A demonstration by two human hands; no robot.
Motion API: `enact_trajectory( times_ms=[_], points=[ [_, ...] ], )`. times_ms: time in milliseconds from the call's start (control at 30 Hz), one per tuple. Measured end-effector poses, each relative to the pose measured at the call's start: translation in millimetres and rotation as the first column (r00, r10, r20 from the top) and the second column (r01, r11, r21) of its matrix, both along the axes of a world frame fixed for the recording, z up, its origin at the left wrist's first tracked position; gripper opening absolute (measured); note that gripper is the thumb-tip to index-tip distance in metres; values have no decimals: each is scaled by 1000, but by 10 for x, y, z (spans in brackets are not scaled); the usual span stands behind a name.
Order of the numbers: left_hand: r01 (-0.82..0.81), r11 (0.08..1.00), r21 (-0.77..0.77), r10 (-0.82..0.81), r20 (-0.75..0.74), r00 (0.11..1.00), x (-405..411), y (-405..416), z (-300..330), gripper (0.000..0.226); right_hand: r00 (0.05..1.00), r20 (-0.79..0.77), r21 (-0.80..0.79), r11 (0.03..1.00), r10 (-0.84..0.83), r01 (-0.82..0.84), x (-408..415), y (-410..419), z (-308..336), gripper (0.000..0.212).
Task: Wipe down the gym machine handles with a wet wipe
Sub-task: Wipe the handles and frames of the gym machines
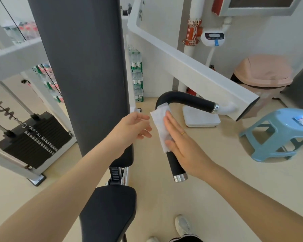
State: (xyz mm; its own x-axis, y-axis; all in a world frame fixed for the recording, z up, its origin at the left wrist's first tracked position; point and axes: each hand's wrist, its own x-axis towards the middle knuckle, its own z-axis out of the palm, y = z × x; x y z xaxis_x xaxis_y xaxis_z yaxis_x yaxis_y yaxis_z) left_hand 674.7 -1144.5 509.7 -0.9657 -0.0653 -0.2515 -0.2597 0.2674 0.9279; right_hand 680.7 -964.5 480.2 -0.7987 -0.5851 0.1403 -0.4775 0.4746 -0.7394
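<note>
Your right hand [180, 137], fingers flat, presses the wet wipe [160, 125] onto the black handle [185, 99]; left hand [135, 126] loose, empty. Likely early: only 1 handle visible, bend unwiped.

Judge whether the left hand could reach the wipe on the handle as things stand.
Probably yes: the left hand hovers open beside the wipe, nothing between them; the right hand presses it flat onto the handle.
</note>
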Motion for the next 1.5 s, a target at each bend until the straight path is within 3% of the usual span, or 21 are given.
enact_trajectory(
  times_ms=[100,167,233,300,433,600,767,833,967,1167,1233,1300,1333,1400,1467,1500],
  points=[
    [123,992,-34,-123,18,992,23,159,33,28,961,243,-73,986,-131,152,-105,-43,121,45],
    [119,990,-71,-119,-1,993,37,211,8,34,887,453,-160,970,-92,183,-260,-117,229,29],
    [52,996,75,-55,40,998,70,233,11,36,835,548,-204,958,-60,202,-297,-139,237,27],
    [30,988,151,-39,57,998,107,245,14,37,817,573,-165,969,-57,183,-185,-30,152,30],
    [-3,999,40,3,-1,1000,71,261,18,41,735,678,-127,987,17,94,68,271,-119,41],
    [-49,997,61,48,12,999,45,275,3,36,756,654,-161,974,-15,159,-11,89,-10,39],
    [-62,998,27,62,5,998,54,279,-2,35,729,681,-83,996,70,-19,369,382,-168,16],
    [-66,997,30,66,9,998,60,291,3,34,771,636,-56,998,38,-4,300,360,-99,16],
    [-110,994,-25,110,-21,994,80,348,-9,33,843,532,-141,973,-81,183,128,64,26,21],
    [-101,992,-70,98,-48,994,62,328,2,35,923,380,43,998,-67,55,289,204,-52,26],
    [-87,992,-90,84,-38,996,37,297,5,34,974,225,192,981,-40,-4,187,192,-8,52],
    [-94,991,-96,92,-27,995,6,243,5,27,995,-93,363,932,34,2,110,150,39,65],
    [-108,992,-72,107,-22,994,-19,217,7,22,958,-258,396,918,121,-10,91,154,53,63],
    [-161,987,4,161,2,987,-86,171,20,16,787,-463,513,847,408,-137,63,215,18,48],
    [-174,985,19,173,38,984,-163,133,49,20,582,-475,714,676,660,-183,-46,275,34,39],
    [-159,987,16,158,50,986,-198,113,52,22,525,-465,767,621,713,-164,-148,274,95,37]
  ],
)
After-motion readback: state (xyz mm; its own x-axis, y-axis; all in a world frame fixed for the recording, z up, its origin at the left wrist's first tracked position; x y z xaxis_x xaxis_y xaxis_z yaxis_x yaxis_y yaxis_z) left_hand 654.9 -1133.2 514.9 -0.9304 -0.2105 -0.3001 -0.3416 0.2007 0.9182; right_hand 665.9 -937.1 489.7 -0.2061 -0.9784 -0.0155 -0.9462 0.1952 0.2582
